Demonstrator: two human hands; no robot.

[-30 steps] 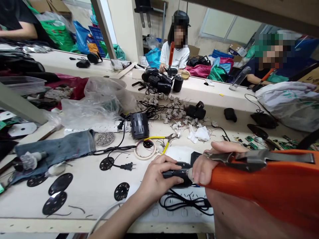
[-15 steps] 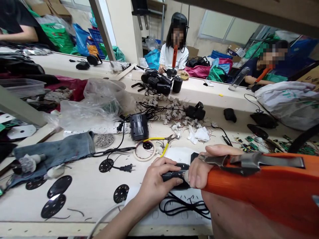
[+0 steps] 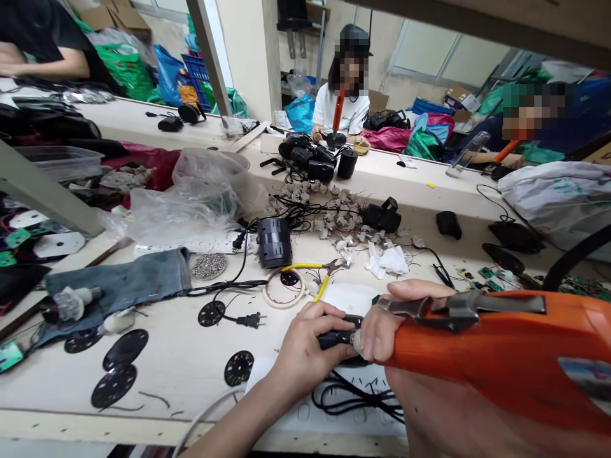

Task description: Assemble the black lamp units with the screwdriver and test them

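Observation:
My right hand [image 3: 382, 327] is closed around the front end of an orange power screwdriver [image 3: 470, 340], which has a metal lever along its top. The screwdriver's tip points left, into a black plastic part [image 3: 334, 337]. Fingers and thumb of my left hand [image 3: 305, 343] pinch that part from the left side. Much of the part is hidden by both hands, so its full shape does not show. Just below the hands lies a coiled black cord [image 3: 356, 397] on a white sheet.
Yellow-handled cutters [image 3: 327, 280], a tape roll [image 3: 267, 292], a black ribbed housing [image 3: 273, 243] and a plug [image 3: 251, 320] lie beyond my left hand. Black discs [image 3: 114, 385] and a denim piece [image 3: 128, 280] are at left. Co-workers sit across the bench.
The view has turned slightly left, so the bench appears shifted right. Both hands keep their hold on the black part and the screwdriver.

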